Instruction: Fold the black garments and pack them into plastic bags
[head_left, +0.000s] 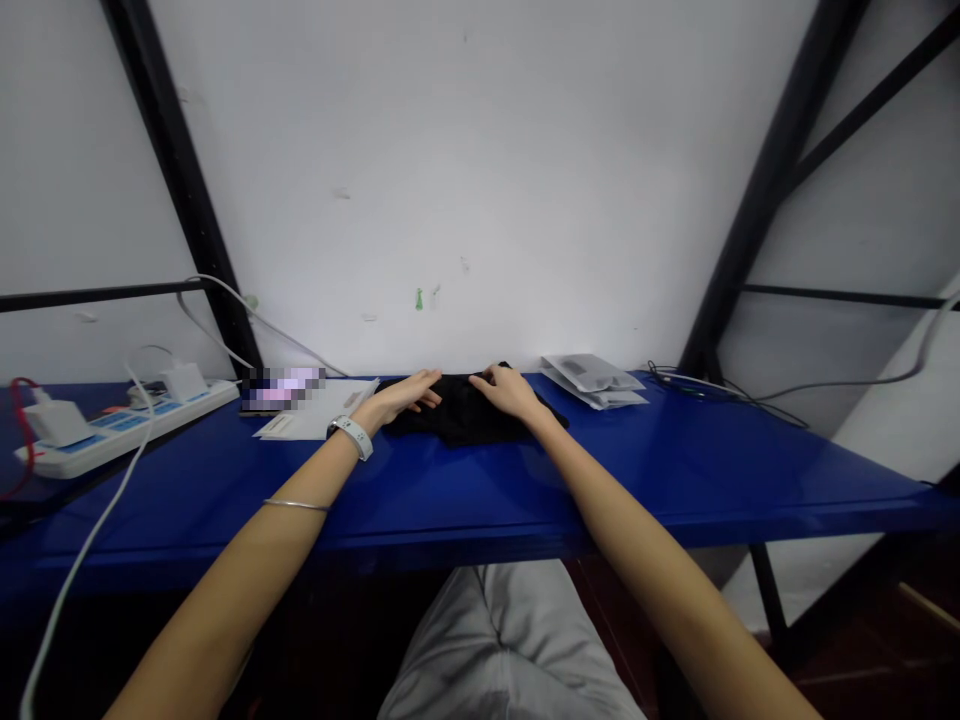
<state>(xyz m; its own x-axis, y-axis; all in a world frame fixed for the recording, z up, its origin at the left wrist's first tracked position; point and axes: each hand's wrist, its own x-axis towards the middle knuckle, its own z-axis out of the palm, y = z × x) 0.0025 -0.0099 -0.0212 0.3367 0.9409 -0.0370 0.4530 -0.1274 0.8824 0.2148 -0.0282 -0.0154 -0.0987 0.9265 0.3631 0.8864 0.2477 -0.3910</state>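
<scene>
A dark black cloth [459, 412] lies bunched and partly folded on the blue table near the wall. My left hand [407, 394] rests over its left part, fingers stretched out and palm turned inward, gripping nothing. On the right part of the cloth sits my right hand [507, 391], its thumb apart from the fingers, touching the fabric; the far fingers are partly hidden. A pale watch [352, 437] circles my left wrist, and a thin silver bangle [296, 504] sits higher on that forearm.
White paper envelopes [307, 415] and a blurred-out phone [281, 390] lie left of the cloth. Grey plastic packets [592, 378] are stacked to the right. A power strip [127, 430] with chargers stands far left; black cables [731, 392] trail at right. Black metal posts [739, 230] flank the table [450, 500].
</scene>
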